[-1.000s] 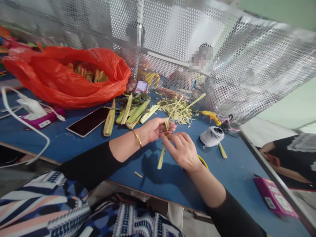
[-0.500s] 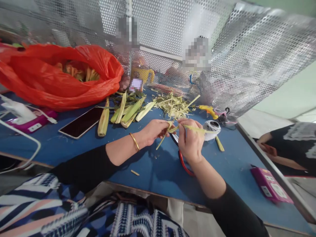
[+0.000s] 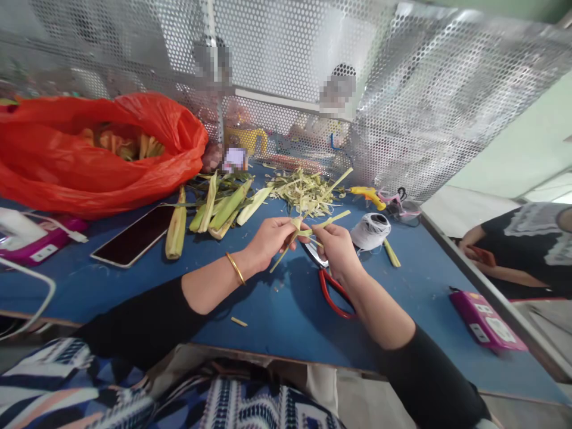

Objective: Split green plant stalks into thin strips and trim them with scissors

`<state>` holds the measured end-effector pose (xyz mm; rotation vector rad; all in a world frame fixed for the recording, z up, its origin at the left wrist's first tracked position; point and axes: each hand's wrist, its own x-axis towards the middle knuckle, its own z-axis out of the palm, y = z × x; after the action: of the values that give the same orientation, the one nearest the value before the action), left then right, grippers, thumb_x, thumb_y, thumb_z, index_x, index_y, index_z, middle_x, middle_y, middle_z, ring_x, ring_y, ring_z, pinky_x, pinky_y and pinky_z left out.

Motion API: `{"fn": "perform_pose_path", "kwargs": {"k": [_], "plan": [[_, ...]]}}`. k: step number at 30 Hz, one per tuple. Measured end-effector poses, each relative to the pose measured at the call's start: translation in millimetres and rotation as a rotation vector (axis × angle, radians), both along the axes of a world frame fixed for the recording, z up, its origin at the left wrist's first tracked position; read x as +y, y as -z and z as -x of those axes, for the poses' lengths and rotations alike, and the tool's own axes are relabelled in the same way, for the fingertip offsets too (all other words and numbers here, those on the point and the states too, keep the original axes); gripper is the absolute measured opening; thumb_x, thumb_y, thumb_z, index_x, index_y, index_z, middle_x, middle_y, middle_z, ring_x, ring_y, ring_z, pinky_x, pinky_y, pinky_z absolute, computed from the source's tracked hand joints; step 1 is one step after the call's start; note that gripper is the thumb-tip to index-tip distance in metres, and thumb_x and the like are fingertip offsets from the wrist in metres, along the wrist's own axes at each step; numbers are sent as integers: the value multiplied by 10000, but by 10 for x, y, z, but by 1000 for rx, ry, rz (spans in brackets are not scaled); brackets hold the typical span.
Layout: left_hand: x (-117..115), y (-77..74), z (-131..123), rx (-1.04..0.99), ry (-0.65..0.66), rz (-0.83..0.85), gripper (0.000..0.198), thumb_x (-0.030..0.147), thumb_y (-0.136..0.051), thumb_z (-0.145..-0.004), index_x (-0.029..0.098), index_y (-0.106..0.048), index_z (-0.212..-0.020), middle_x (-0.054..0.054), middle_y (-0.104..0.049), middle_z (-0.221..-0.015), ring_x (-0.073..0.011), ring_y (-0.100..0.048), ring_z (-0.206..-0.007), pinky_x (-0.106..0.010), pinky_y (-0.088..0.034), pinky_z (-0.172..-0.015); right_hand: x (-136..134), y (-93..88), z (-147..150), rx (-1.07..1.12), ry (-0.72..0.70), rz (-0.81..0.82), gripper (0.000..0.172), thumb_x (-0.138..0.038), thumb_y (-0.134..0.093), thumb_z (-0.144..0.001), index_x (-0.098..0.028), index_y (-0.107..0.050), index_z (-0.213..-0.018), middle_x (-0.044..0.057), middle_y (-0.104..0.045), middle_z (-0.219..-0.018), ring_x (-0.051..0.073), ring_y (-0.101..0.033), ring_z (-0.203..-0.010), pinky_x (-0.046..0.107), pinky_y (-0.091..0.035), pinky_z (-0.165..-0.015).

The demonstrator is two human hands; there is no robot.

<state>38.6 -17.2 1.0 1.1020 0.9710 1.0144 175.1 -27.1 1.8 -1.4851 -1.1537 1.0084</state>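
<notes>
My left hand [image 3: 276,238] is closed on a pale folded piece of corn husk [image 3: 296,223], pinched between thumb and fingers, with a thin strip end hanging below. My right hand [image 3: 338,250] is closed too, pinching a yellow-green husk strip [image 3: 331,220] close beside the left fingertips. The strip's loose end sticks out up and to the right. Beneath my right hand lie red-handled scissors [image 3: 329,298], their blades partly hidden. A spool of white thread [image 3: 372,231] stands just right of that hand. Beyond both hands is a heap of shredded husk strips [image 3: 308,192].
Husk bundles [image 3: 230,208] and a phone [image 3: 134,235] lie left on the blue table [image 3: 277,325]. A red plastic bag [image 3: 102,185] stands behind them. At right are a yellow glue gun [image 3: 369,195] and a purple power strip [image 3: 487,319]. A perforated metal screen [image 3: 286,53] closes the back. Another person's hands [image 3: 480,256] show far right.
My right hand has come down and turned, its fingers now pinching the strip nearer my left hand. The strip's free end points up more. The whole view has shifted slightly.
</notes>
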Motion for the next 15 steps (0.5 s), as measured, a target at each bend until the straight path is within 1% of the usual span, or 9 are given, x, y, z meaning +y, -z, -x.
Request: {"fn": "perform_pose_path", "kwargs": {"k": [2, 4, 6, 8, 9, 10, 12, 14, 15], "plan": [[-3, -13, 7, -4, 2, -31, 262, 361, -585, -821, 140, -727, -809, -43, -656, -578, -70, -467, -433, -199, -226, -420, 1, -12, 2, 50, -3, 28, 318, -367, -648, -700, -214, -445, -510, -86, -350, -308, 63, -290, -281, 212, -193, -315], [-2, -19, 19, -25, 20, -43, 271, 373, -585, -826, 143, -728, -815, -41, -664, -597, -61, -452, -426, -198, -229, -421, -2, -28, 5, 68, -22, 61, 336, -361, -674, -686, -208, -445, -493, -87, -343, -298, 53, -275, -278, 203, -184, -309], [2, -21, 32, -69, 95, 10, 280, 368, -563, -845, 140, -723, -817, -42, -665, -608, -57, -445, -425, -197, -240, -423, -6, -42, 9, 68, -64, 98, 372, -381, -699, -681, -201, -443, -479, -90, -333, -292, 39, -250, -278, 195, -166, -307], [10, -23, 44, -113, 188, 97, 306, 371, -536, -864, 131, -715, -800, -46, -657, -602, -59, -444, -430, -195, -258, -427, -9, -51, 9, 51, -117, 139, 408, -417, -714, -679, -196, -441, -473, -95, -323, -289, 28, -228, -276, 189, -149, -307], [14, -27, 48, -128, 207, 131, 321, 379, -531, -868, 127, -709, -781, -48, -652, -597, -59, -439, -431, -194, -264, -427, -10, -53, 5, 31, -143, 156, 415, -435, -709, -689, -193, -445, -478, -96, -325, -290, 26, -226, -273, 187, -148, -308], [20, -33, 52, -134, 201, 151, 328, 387, -538, -865, 124, -702, -758, -48, -647, -591, -59, -433, -431, -193, -267, -427, -12, -53, 0, -2, -157, 165, 413, -449, -693, -708, -191, -454, -491, -95, -333, -291, 27, -231, -268, 185, -150, -308], [37, -51, 63, -131, 119, 156, 315, 384, -567, -847, 126, -683, -710, -42, -636, -578, -54, -419, -429, -188, -266, -424, -20, -54, -19, -106, -162, 134, 381, -453, -636, -765, -189, -479, -539, -87, -378, -301, 40, -273, -262, 182, -181, -310], [62, -75, 80, -119, 9, 160, 277, 340, -575, -837, 134, -664, -675, -36, -633, -571, -51, -415, -425, -181, -265, -423, -37, -65, -47, -194, -183, 29, 287, -421, -591, -805, -186, -526, -654, -77, -469, -350, 61, -354, -276, 181, -249, -324], [76, -87, 91, -113, -34, 163, 257, 305, -565, -836, 137, -658, -666, -35, -634, -572, -50, -420, -425, -179, -269, -426, -49, -78, -63, -209, -225, -40, 226, -398, -587, -810, -182, -555, -750, -71, -535, -406, 72, -406, -296, 186, -300, -342]]}}
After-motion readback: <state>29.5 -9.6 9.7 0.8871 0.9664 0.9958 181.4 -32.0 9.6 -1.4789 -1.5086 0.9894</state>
